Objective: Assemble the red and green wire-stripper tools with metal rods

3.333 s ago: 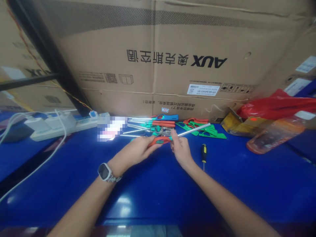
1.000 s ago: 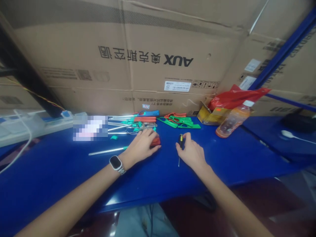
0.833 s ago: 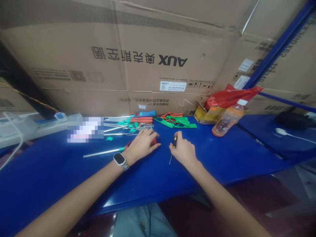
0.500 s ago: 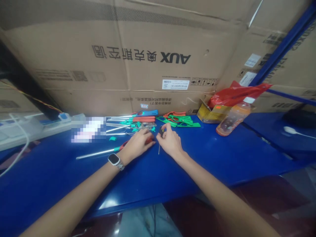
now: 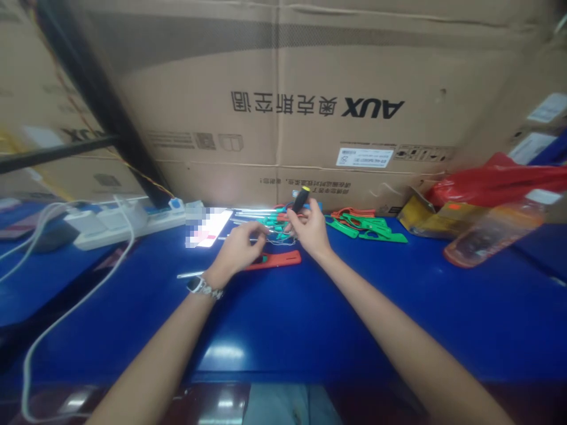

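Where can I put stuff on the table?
It's bare in front of the red handle, between the left arm and right arm; also between the right arm and the bottle. It's crowded by the cardboard box: metal rods, green handles.

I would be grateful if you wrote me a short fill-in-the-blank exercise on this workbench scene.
1. The right hand holds a screwdriver coloured black and ____.
2. The wrist wearing the watch is the person's ____ one.
3. The cap of the bottle is ____.
4. The large upside-down Latin letters on the cardboard box read ____.

Missing words: yellow; left; white; AUX.
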Demonstrator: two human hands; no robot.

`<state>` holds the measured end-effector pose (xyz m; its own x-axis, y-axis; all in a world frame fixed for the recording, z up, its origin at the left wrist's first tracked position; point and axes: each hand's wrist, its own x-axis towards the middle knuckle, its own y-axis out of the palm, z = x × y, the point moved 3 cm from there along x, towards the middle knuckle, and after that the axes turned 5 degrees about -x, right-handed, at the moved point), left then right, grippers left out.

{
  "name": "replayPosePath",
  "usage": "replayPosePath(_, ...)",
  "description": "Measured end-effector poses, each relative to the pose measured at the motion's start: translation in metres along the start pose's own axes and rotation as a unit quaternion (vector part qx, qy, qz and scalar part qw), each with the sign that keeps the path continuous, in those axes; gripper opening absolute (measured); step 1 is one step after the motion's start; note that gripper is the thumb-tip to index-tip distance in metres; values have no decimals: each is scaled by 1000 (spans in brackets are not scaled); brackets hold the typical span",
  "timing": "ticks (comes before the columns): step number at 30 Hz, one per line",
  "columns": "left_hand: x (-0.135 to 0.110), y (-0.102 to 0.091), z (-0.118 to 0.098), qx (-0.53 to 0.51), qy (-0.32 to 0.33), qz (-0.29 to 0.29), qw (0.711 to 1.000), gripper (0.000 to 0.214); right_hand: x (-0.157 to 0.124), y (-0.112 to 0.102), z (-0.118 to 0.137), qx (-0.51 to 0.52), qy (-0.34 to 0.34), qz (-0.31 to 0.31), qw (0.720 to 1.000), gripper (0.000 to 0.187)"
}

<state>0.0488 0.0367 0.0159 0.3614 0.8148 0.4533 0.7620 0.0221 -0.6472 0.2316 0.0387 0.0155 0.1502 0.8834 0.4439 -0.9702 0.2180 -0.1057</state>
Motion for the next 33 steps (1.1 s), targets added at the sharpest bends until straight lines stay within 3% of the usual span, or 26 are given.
replayPosePath(6, -1, -2, 10, 54, -40, -44, 997, 19, -5, 8, -13, -19, 4, 15, 1000, 30)
replayPosePath(10, -1, -2, 11, 66, -46, -46, 996, 20, -15, 10, -17, -54, -10, 36, 998, 28)
replayPosePath(22, 1, -1, 17, 53, -44, -33, 997, 17, -12, 26, -32, -13, 33, 56, 998, 33)
replayPosePath(33, -1, 1, 10, 29, -21, -19, 999, 13, -20, 7, -5, 51, 35, 10, 998, 32)
